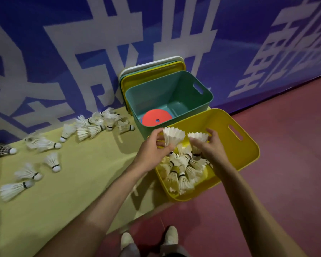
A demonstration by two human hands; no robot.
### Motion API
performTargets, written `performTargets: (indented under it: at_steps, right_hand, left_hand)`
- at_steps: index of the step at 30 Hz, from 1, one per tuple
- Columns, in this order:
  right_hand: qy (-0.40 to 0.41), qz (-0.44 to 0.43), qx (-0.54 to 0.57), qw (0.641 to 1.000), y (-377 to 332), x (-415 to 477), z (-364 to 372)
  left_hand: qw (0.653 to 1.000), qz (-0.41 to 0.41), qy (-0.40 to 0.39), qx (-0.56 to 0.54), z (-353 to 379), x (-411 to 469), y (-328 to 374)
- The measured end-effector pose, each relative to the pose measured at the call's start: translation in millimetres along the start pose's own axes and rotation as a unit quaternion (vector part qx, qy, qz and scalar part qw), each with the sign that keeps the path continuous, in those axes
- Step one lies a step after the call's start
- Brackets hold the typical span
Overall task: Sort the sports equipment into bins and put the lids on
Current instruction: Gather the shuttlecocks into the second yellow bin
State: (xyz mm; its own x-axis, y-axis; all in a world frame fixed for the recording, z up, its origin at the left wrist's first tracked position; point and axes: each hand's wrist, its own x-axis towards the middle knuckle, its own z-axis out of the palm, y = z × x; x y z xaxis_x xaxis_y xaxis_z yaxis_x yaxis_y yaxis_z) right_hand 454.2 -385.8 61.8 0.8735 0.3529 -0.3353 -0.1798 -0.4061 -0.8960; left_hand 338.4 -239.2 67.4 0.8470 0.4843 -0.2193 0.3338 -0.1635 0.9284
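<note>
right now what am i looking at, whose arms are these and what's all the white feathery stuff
No machine here: one camera on a person's head looks down at their own bare arms. The left hand grips a first shuttlecock; the right hand grips a second shuttlecock, both above a yellow bin already piled with them. Behind it a green bin holds an orange disc. Loose shuttlecocks lie on the pale mat. Lids stand stacked against the wall.

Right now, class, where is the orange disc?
In the head view, centre frame, the orange disc lies in the near-left bottom of the teal bin, just behind the yellow bin.
</note>
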Motion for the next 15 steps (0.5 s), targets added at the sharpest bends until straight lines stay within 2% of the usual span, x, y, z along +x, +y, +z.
performTargets:
  at_steps: [2, 5, 10, 15]
  right_hand:
    - [-0.017, -0.006, -0.020, 1.000, 4, 4, -8]
    - [-0.019, -0.023, -0.063, 0.998, 2, 9, -12]
    - [-0.078, -0.055, -0.047, 0.994, -16, 12, 6]
    - [-0.144, -0.104, -0.028, 0.984, -42, 4, 58]
  left_hand:
    - [0.999, -0.034, -0.022, 0.011, 9, -2, 4]
    - [0.999, -0.037, -0.021, 0.009, 13, -7, 9]
    - [0.998, -0.016, 0.053, -0.013, -8, -14, 12]
    - [0.988, -0.039, 0.148, -0.031, -52, -30, 1]
